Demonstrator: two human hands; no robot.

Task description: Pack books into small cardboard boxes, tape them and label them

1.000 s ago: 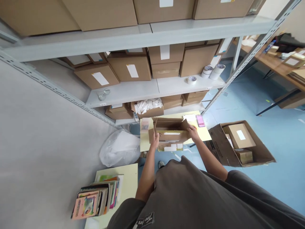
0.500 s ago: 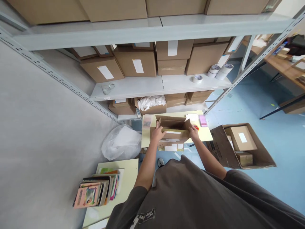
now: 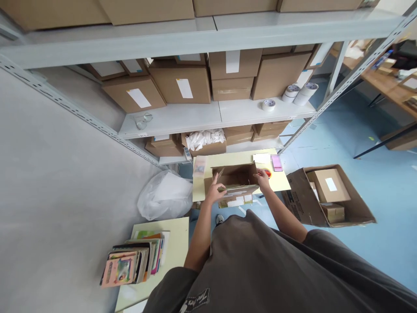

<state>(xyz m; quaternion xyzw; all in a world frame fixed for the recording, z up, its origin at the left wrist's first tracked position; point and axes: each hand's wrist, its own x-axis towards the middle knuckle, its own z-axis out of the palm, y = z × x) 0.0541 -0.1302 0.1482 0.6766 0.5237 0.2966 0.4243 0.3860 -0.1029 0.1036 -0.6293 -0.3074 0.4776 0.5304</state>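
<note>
An open cardboard box (image 3: 239, 175) is on the pale yellow table (image 3: 199, 188) in front of me, its opening facing up towards me. My left hand (image 3: 215, 190) grips its left end, fingers around the edge near a folded flap. At the right end, my right hand (image 3: 262, 179) holds the box wall. Just beyond that hand lies a red and yellow round item (image 3: 267, 173), partly covered. A pink pack (image 3: 276, 162) and white papers (image 3: 261, 158) rest at the table's far right. Flat paper with a reddish print (image 3: 200, 166) lies at the left.
Grey shelves (image 3: 182, 118) with cardboard boxes and tape rolls (image 3: 268, 104) rise ahead. A large carton (image 3: 358, 208) holding smaller boxes stands right. Left are a plastic bag (image 3: 166, 195) and stacked books (image 3: 133, 261) on another table.
The box has tilted, so its front wall shows less and its inside more. Both hands have stayed on its ends and shifted slightly with it.
</note>
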